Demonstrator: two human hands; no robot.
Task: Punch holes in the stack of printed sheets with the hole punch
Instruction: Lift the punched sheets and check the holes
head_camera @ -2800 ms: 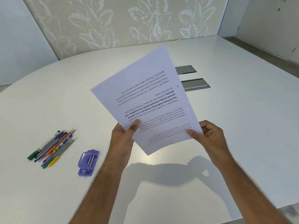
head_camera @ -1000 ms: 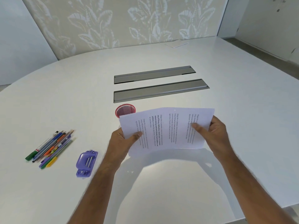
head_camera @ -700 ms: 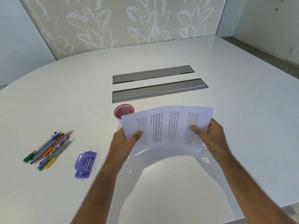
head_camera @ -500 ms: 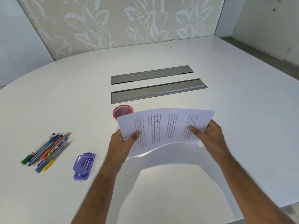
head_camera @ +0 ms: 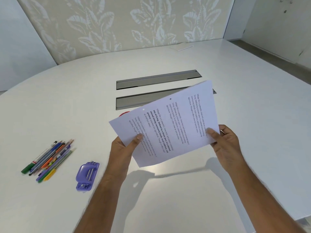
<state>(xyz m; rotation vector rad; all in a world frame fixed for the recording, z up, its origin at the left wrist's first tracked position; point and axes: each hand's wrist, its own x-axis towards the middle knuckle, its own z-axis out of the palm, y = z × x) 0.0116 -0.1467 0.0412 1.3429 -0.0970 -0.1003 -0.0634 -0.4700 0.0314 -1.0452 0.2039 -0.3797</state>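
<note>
both forearms reached out over the tabletop [head_camera: 252, 115], the hands raised clear of it. the left hand [head_camera: 122, 147] pinched the stack of printed sheets [head_camera: 168, 125] at its near left corner, thumb lying on the printed face and the fingers hidden underneath. the right hand [head_camera: 226, 145] gripped the stack at its right edge, thumb pressed on top near the corner, fingers curled behind the paper. between the two hands the stack hung in the air, tilted so its far right corner stood highest, the lines of text running crosswise to the person. two small holes showed near its far long edge.

the purple hole punch [head_camera: 87, 176] lay on the tabletop to the left of the left forearm, near it but untouched. farther left a loose bundle of pens [head_camera: 48, 158] lay side by side. behind the stack, a sliver of a red cup [head_camera: 124, 113] peeked out at the paper's left edge, and two grey cable slots [head_camera: 156, 79] ran across the middle of the tabletop, the nearer one partly covered by the sheets. a flat white pad [head_camera: 182, 47] lay at the far edge, below leaf-patterned wallpaper [head_camera: 117, 22].
</note>
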